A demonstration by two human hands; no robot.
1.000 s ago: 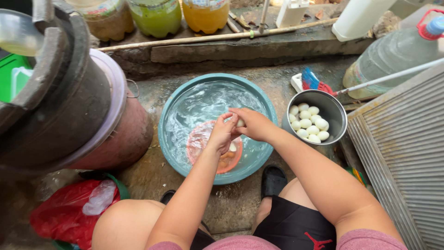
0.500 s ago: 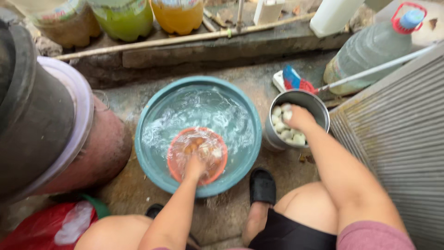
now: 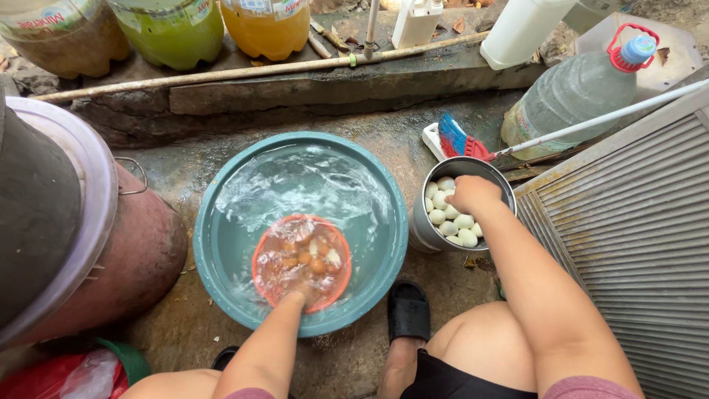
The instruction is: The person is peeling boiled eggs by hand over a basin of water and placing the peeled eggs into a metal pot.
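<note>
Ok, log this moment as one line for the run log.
left hand: in orange plastic strainer, submerged | right hand: over peeled white eggs in round steel pot | teal plastic basin: water-filled

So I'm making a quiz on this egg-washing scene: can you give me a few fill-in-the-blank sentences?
1. The right hand is over the metal pot of ____ peeled eggs.
2. The left hand is in the ____ bowl.
3. That bowl sits in a teal basin filled with ____.

Missing words: white; orange; water
</note>
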